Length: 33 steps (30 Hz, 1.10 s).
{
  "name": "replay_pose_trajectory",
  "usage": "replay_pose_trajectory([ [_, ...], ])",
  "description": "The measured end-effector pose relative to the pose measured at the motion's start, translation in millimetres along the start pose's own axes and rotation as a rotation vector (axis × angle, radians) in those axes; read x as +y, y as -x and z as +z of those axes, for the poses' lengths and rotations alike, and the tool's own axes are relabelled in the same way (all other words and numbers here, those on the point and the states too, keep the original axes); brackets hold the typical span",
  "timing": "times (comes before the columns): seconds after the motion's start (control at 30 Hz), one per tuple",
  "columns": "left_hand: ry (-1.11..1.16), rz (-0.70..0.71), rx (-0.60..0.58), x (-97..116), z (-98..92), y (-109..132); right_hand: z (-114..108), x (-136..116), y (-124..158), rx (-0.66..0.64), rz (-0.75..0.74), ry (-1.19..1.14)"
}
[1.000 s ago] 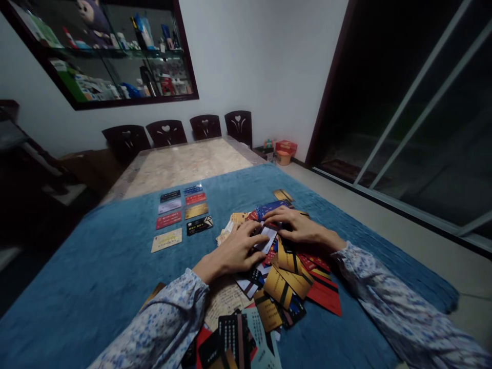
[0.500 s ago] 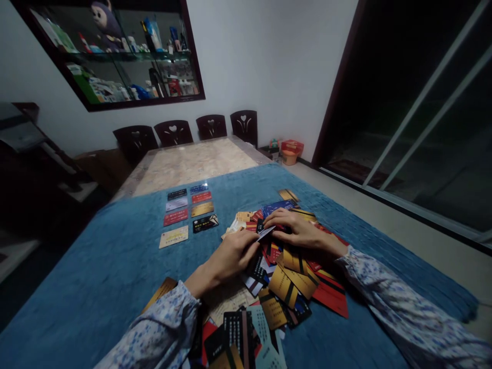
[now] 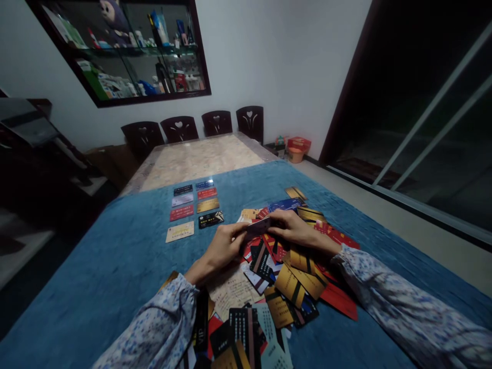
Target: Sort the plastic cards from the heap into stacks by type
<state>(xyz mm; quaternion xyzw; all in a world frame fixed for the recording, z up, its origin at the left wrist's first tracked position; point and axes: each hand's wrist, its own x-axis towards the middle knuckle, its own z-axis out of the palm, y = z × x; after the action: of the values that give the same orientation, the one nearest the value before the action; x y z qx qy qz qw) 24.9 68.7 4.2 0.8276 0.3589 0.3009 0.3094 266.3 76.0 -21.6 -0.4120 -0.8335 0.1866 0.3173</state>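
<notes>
My left hand [image 3: 223, 247] and my right hand [image 3: 294, 228] both pinch one pale card [image 3: 258, 225], held a little above a loose pile of cards [image 3: 292, 279] in gold, red, black and blue. The pile spreads over a blue cloth [image 3: 115, 277] in front of me. To the left and farther away, several cards [image 3: 194, 207] lie face up in two neat columns. Both sleeves are pale with a small blue pattern.
Beyond the blue cloth the bare marble tabletop [image 3: 200, 159] runs to a row of dark chairs [image 3: 196, 125]. A glass wall cabinet [image 3: 126, 51] hangs above them. A red box [image 3: 298, 145] sits on the floor at the far right, by a dark sliding door [image 3: 423, 102].
My left hand has picked a pale card out of the pile and raised it. My right hand has come up from the pile to hold the card's other end.
</notes>
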Motion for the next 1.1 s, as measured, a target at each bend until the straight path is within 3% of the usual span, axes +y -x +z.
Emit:
replay_pose_trajectory([
  [0.3, 0.007, -0.003, -0.042, 3.3, -1.7, 0.9, 4.7, -3.0, 2.1, 0.074, 0.026, -0.064],
  [0.6, 0.018, 0.011, -0.063, 11.9, -6.7, 1.9, -5.5, -24.9, -6.6, 0.159, 0.012, -0.123],
  [0.67, 0.009, 0.023, -0.032, 13.8, -12.6, 1.4, -7.7, -27.9, -12.9, 0.149, -0.048, -0.049],
  [0.87, 0.027, 0.013, 0.228, 15.2, -33.9, -1.0, -9.1, -35.1, -40.4, 0.177, -0.329, 0.258],
  [1.1, -0.065, 0.027, 0.24, 8.7, -36.4, 11.4, 3.7, -49.2, -63.3, 0.071, -0.438, 0.349],
])
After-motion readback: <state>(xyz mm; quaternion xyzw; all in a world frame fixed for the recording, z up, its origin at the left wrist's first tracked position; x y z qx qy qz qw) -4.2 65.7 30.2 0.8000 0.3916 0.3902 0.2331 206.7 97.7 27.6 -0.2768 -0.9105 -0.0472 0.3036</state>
